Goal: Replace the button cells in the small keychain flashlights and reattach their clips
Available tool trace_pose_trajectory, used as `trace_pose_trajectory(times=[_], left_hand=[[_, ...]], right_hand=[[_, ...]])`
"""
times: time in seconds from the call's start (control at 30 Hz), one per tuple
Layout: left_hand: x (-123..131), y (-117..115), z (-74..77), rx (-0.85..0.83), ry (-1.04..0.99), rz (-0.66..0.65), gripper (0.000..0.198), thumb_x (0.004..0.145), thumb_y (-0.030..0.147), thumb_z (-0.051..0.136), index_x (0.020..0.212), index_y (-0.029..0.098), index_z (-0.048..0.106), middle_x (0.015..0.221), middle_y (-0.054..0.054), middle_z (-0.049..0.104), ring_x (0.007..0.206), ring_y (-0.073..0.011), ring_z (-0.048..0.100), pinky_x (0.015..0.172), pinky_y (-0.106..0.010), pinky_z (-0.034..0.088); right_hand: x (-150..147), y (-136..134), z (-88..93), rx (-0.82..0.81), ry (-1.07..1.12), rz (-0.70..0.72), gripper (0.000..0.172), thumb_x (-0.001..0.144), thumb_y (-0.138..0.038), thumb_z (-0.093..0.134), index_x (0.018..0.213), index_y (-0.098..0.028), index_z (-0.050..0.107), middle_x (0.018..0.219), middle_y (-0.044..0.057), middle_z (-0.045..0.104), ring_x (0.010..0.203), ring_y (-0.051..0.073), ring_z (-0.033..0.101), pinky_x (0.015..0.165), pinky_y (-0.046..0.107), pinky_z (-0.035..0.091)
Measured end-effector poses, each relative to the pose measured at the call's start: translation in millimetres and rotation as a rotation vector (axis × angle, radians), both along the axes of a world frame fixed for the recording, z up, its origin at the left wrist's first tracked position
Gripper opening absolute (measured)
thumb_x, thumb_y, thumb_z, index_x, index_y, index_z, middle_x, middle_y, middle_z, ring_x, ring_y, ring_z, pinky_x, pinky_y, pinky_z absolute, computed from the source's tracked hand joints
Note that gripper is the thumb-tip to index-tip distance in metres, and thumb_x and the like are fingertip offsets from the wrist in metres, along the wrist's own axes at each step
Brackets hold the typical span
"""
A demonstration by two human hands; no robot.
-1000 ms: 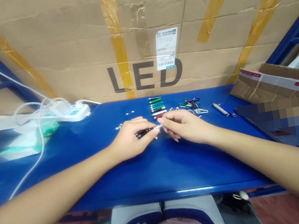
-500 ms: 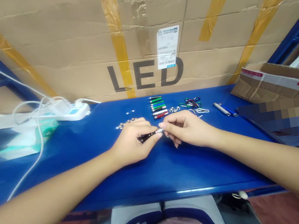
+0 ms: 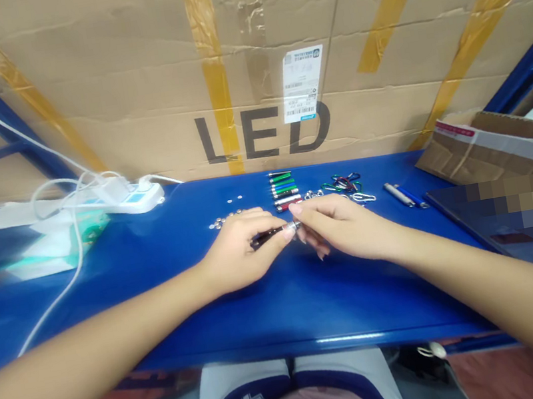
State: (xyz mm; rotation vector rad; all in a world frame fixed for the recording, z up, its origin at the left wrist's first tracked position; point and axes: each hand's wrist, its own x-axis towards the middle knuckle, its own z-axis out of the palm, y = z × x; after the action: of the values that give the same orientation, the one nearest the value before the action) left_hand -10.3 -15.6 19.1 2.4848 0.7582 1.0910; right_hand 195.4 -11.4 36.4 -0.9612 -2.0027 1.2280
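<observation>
The left hand [image 3: 240,257] had its thumb and fingers closed around a slim black tube [image 3: 267,234], a smooth, glossy cylinder with a ribbed-looking silver end [image 3: 291,226] jutting past the thumb tip. The right hand [image 3: 346,224] had its thumb and forefinger drawn narrow right at that silver end; whether they pinched it could not be told. Its other fingers curled loosely below.

Just beyond the right fingertips lay a stacked row of shiny tubes [image 3: 285,191] in green, blue, silver and red. Behind the right knuckles were tangled carabiners [image 3: 345,182], curved metal loops in green and dark red, and a bare silver carabiner [image 3: 363,197]. Past the left fingers sat small round metal discs [image 3: 226,219]. Well to the right of the fingers, a silver cylinder [image 3: 398,195] and a blue cylinder [image 3: 412,195] lay side by side on the glossy blue table [image 3: 285,318]. Creased cardboard [image 3: 138,91] with shiny amber tape stood beyond everything.

Compared with a second earlier, the black tube remained in the left hand, while more of the discs showed past the left fingers.
</observation>
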Motion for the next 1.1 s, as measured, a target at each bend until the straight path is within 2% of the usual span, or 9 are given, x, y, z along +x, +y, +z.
trace_pose_trajectory(times=[0.1,0.2,0.27,0.37,0.53,0.67,0.87,1.0,1.1], left_hand=[[1.9,-0.3,-0.1,-0.328,-0.111,-0.102,0.028,0.097,0.034,0.057,0.087,0.014,0.075,0.085,-0.006,0.076,0.075,-0.0157,0.067,0.069,-0.027,0.051],[-0.3,1.7,-2.3,-0.375,-0.105,-0.103,0.028,0.095,0.035,0.06,0.087,0.013,0.076,0.078,-0.005,0.073,0.069,-0.0142,0.063,0.062,-0.025,0.048],[-2.7,4.0,-4.8,-0.249,-0.063,-0.083,0.023,0.094,0.031,0.063,0.087,0.014,0.077,0.072,-0.004,0.068,0.066,-0.0133,0.058,0.063,-0.026,0.046],[-5.0,6.6,-9.3,-0.058,-0.011,-0.056,0.018,0.092,0.027,0.064,0.087,0.015,0.077,0.067,-0.003,0.064,0.065,-0.013,0.054,0.068,-0.029,0.045],[-3.5,5.1,-14.1,0.051,0.035,0.007,0.019,0.094,0.026,0.061,0.087,0.015,0.075,0.073,-0.005,0.069,0.068,-0.0149,0.056,0.068,-0.031,0.046],[-3.3,1.5,-12.8,0.38,0.155,0.104,0.017,0.093,0.024,0.058,0.089,0.015,0.072,0.074,-0.006,0.069,0.071,-0.0173,0.056,0.066,-0.033,0.042],[-3.6,-2.7,-8.0,0.795,0.391,0.208,0.018,0.094,0.017,0.052,0.081,0.017,0.065,0.067,-0.004,0.063,0.068,-0.0181,0.053,0.061,-0.035,0.032],[-2.0,-4.1,-7.0,0.842,0.395,0.226,0.016,0.093,0.015,0.053,0.083,0.016,0.065,0.068,-0.004,0.064,0.067,-0.0181,0.053,0.061,-0.036,0.03],[-0.8,-4.7,-6.1,0.738,0.359,0.254,0.015,0.093,0.021,0.055,0.09,0.016,0.069,0.07,-0.004,0.067,0.07,-0.0189,0.055,0.062,-0.036,0.031]], right_hand=[[6.3,0.7,0.9,0.44,-0.078,0.093,0.047,0.101,-0.052,0.043,0.071,-0.018,0.058,0.061,-0.001,0.054,0.058,0.011,0.05,0.061,0.025,0.041],[7.8,1.6,-2.8,0.592,-0.115,0.107,0.05,0.101,-0.049,0.043,0.062,-0.019,0.05,0.057,-0.003,0.044,0.055,0.01,0.04,0.059,0.025,0.035],[5.5,1.8,-7.2,0.512,-0.127,0.053,0.053,0.1,-0.052,0.042,0.058,-0.02,0.043,0.053,-0.004,0.037,0.051,0.01,0.034,0.053,0.025,0.03],[0.9,1.8,-13.0,0.332,-0.123,-0.001,0.055,0.098,-0.058,0.042,0.059,-0.02,0.046,0.051,-0.004,0.041,0.05,0.01,0.037,0.05,0.025,0.029],[-3.4,0.6,-13.6,0.032,-0.065,-0.016,0.057,0.093,-0.062,0.049,0.055,-0.02,0.046,0.043,-0.004,0.045,0.039,0.009,0.043,0.044,0.023,0.035],[-8.5,-5.2,-10.9,-0.268,0.065,-0.027,0.054,0.087,-0.061,0.06,0.054,-0.02,0.048,0.034,-0.008,0.038,0.029,0.007,0.034,0.037,0.023,0.039],[-13.6,-8.8,-10.9,-0.535,0.263,-0.04,0.052,0.083,-0.053,0.071,0.053,-0.019,0.046,0.036,-0.011,0.031,0.029,0.004,0.026,0.035,0.02,0.037],[-10.2,-4.7,-10.0,-0.724,0.299,-0.019,0.049,0.088,-0.045,0.068,0.055,-0.019,0.044,0.039,-0.011,0.029,0.032,0.002,0.022,0.035,0.018,0.034],[-7.5,-2.9,-6.7,-0.726,0.3,0.008,0.048,0.091,-0.043,0.063,0.055,-0.019,0.042,0.04,-0.011,0.029,0.032,0.003,0.023,0.036,0.018,0.035]])
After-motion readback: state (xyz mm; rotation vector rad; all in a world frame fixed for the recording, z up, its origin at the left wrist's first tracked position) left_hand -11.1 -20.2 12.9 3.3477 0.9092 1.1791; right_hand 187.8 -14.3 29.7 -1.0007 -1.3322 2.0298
